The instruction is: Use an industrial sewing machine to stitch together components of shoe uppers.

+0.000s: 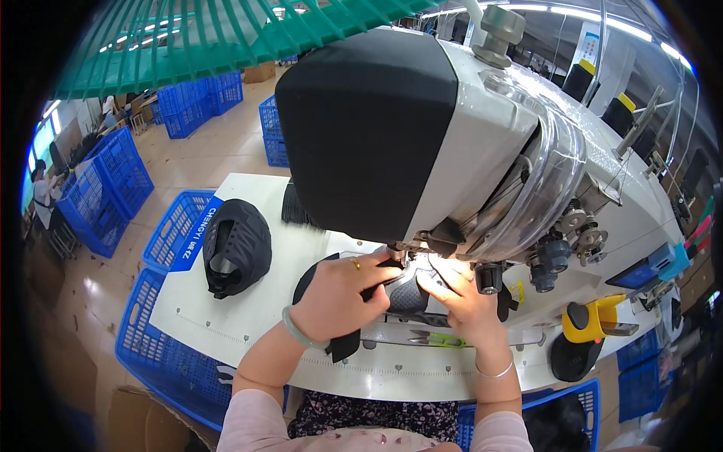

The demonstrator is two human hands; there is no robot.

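Grip of the left hand (340,295) bends over the left side of the dark piece (408,298), though whether it pinches I cannot tell; the right hand (468,305) lies on the right side, fingers spread. Lit from above, the piece sits beneath the sewing machine (474,120) on the white worktop (197,303), with green snips (450,340) lying on its near side. Farther left stands a black upper (258,239), with a blue crate (154,373) past the worktop's edge, and at right a yellow holder (596,318).
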